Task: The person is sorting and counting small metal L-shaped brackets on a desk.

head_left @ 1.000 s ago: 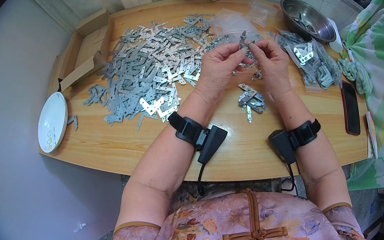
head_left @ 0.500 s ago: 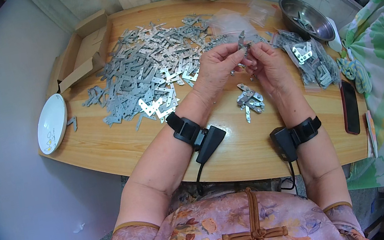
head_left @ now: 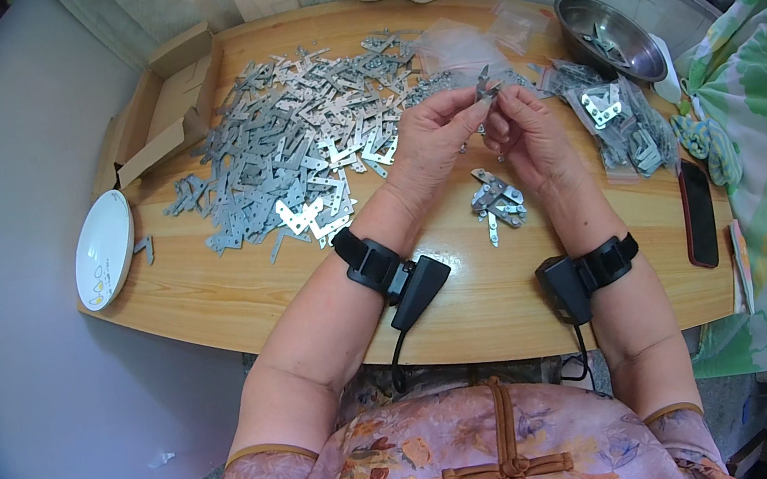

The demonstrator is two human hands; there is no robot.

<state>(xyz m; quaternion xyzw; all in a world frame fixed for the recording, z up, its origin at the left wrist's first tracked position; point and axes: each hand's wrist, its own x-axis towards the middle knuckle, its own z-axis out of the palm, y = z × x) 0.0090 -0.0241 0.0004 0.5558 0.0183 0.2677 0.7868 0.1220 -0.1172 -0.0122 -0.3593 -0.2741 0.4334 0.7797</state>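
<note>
Above the right half of the table, my left hand (head_left: 435, 137) pinches a flat metal corner bracket (head_left: 485, 82) between thumb and fingers. My right hand (head_left: 533, 131) closes on the same bracket from the other side, its fingertips partly hidden. A small cluster of brackets with round screw heads (head_left: 497, 200) lies on the wood just below my hands. To the left spreads a big heap of loose flat brackets (head_left: 288, 154), mostly L-shaped. Small metal hardware (head_left: 432, 85) is scattered behind my hands, too small to make out exactly.
On the right are filled clear bags of brackets (head_left: 634, 131), a steel bowl (head_left: 642, 54) and a phone (head_left: 699, 212). Thin plastic bags (head_left: 457, 42) lie at the back. An open cardboard box (head_left: 170, 143) and a white dish (head_left: 104, 251) stand left.
The fingers of my right hand have shifted slightly around the bracket, and the bracket has tilted a little. Both arms stay nearly in place.
</note>
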